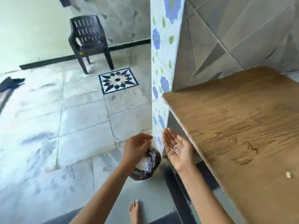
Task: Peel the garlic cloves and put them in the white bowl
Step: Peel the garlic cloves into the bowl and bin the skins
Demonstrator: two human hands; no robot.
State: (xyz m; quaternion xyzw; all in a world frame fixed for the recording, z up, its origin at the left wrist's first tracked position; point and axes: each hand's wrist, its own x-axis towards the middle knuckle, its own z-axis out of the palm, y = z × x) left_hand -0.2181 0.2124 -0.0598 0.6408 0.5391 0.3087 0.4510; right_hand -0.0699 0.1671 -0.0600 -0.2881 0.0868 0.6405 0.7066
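We hold both hands out past the worktop's [234,118] left edge, over open floor [64,118]. The left hand [137,146] hovers above a small dark-lined bin [146,165], its fingers [148,140] curled and pinching a thin pale scrap of skin [145,139] that is hard to make out. The right hand [177,151] lies palm up just beside the tiled pillar [163,62], fingers straight and pressed together, with flakes of garlic skin [175,151] on the palm. One garlic clove [288,174] lies on the worktop, cut close by the frame's right border. The left hand partly hides the bin's contents.
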